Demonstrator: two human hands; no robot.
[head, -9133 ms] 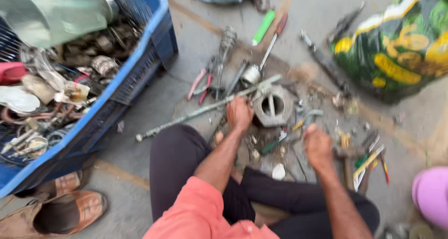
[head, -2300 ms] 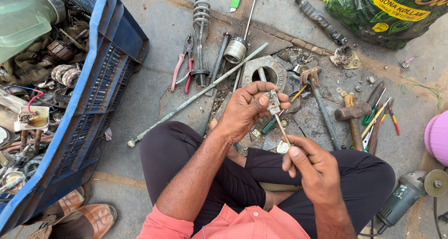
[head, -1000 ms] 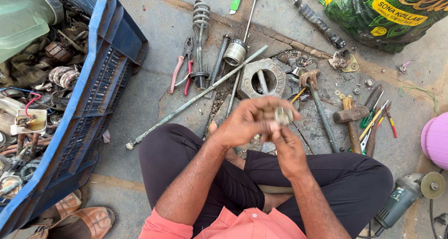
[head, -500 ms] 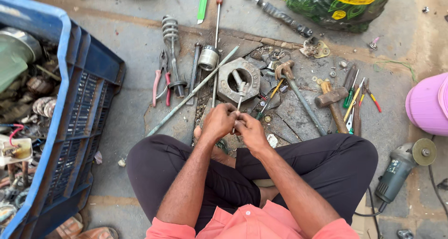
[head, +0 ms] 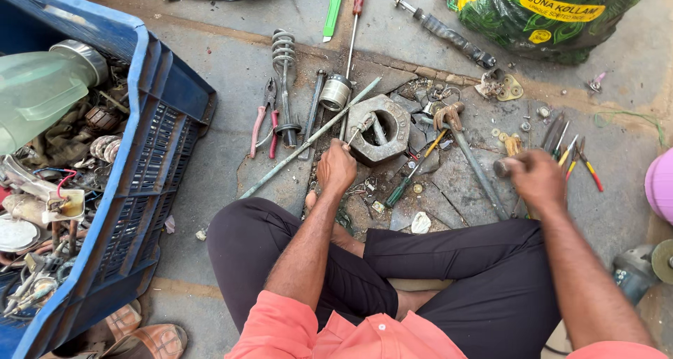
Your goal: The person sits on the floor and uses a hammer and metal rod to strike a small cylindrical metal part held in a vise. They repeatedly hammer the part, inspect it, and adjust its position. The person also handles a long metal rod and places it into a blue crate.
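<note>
Repair underway: my left hand (head: 336, 168) pinches a small metal part (head: 362, 125) upright on the big hex nut (head: 378, 129), while my right hand (head: 536, 178), right of the nut, closes around a hammer handle (head: 505, 166). No blow struck yet.
</note>
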